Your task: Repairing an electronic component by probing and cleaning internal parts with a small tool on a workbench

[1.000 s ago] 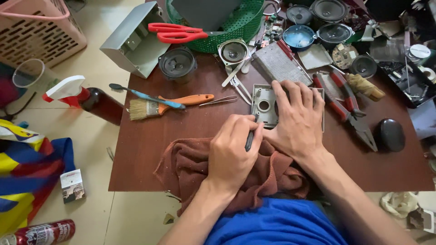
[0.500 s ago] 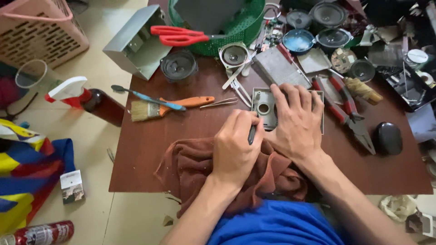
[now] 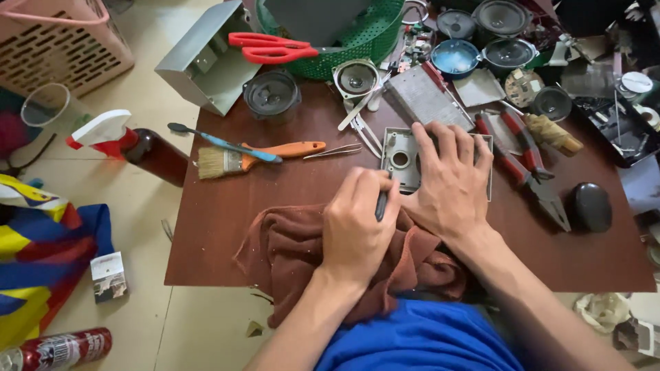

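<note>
Item: grey rectangular plastic housing plate with a round opening (image 3: 401,159), lying flat on the reddish-brown wooden table (image 3: 227,220), near its middle, just beyond a crumpled brown cloth (image 3: 292,254).

Right hand (image 3: 450,182): spread palm-down over the plate, fingers splayed, pressing it to the table; it grips nothing.

Left hand (image 3: 356,230): closed in a fist around a slim dark-handled tool (image 3: 380,205), probably a small screwdriver; its tip is hidden behind the fingers at the plate's near edge.

Handling, as I judge it: keep the tool upright over its seat, press down before turning, and let the right hand bear steadily so the plate cannot skate. A slipped tip would strike the holding fingers, which lie very close.

Nearby: orange-handled paintbrush (image 3: 254,156) and thin metal tweezers (image 3: 333,150) to the left; red-handled pliers (image 3: 526,161) and a black oval stone-like object (image 3: 592,206) to the right; small round black loudspeaker (image 3: 272,94) behind.
</note>
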